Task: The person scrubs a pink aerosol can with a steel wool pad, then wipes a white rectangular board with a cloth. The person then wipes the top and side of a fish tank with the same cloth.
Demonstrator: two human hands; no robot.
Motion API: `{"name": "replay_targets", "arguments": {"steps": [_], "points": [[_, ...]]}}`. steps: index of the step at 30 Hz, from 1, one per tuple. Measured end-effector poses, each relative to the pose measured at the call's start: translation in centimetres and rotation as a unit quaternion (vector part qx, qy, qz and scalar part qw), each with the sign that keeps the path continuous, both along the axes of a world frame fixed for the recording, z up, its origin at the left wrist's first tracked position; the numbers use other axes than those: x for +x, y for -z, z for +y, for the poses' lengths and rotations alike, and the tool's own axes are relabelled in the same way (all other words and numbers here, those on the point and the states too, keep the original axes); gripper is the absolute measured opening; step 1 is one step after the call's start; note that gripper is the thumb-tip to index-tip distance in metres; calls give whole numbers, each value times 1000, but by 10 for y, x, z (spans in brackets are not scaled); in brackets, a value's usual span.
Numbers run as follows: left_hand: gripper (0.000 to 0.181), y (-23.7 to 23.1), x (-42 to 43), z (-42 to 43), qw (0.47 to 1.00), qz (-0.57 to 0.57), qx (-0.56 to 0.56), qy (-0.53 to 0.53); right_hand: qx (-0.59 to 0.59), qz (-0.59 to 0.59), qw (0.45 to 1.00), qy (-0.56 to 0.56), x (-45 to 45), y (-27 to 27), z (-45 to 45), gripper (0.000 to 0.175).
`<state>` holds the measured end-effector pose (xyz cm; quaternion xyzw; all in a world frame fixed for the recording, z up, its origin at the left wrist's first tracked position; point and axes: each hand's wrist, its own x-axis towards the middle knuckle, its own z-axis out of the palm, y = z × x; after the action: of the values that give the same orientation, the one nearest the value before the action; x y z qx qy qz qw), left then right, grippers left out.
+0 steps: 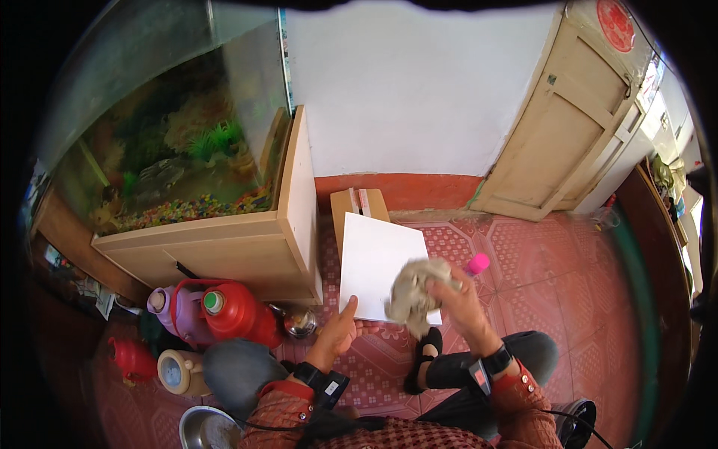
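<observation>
My left hand (340,331) grips the lower left edge of a flat white board (374,264), thumb on top and fingers beneath. The board is held above the floor, tilted. A crumpled grey-beige cloth (414,293) is bunched in my right hand (463,303), over the board's lower right part. It looks slightly blurred, and whether it touches the board I cannot tell. Behind the board's top edge a cardboard box (374,205) is partly hidden. Right of the cloth stands a bottle with a pink cap (478,262), its body mostly covered by my hand.
At left, a fish tank (185,146) rests on a wooden cabinet (224,258). Red (238,308) and purple (174,314) thermos flasks stand before it, near a beige jug (176,371). A metal basin (207,429) sits by my left leg. A wooden door (561,134) is at right.
</observation>
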<state>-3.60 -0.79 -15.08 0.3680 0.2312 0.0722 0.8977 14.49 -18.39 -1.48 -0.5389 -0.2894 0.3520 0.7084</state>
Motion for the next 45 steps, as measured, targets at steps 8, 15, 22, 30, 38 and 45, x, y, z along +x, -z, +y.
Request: {"name": "replay_targets", "arguments": {"steps": [8,15,22,30,38,45], "points": [[48,23,-25,1,996,72,-44,-19,-109,-383,917,-6,-21,57,92,60],[34,29,-43,-7,992,62,-76,-76,-158,-514,822,-186,-24,78,102,59],[43,26,-42,-5,980,109,-80,-147,-164,-593,736,-283,-47,94,132,62],[45,31,-49,5,980,67,-111,-148,-193,-627,736,-169,32,174,203,45],[45,22,-50,8,978,53,-138,-146,-233,-657,711,-90,113,224,268,34],[40,36,-51,6,978,50,-139,-146,-173,-609,737,-235,2,154,210,36]]}}
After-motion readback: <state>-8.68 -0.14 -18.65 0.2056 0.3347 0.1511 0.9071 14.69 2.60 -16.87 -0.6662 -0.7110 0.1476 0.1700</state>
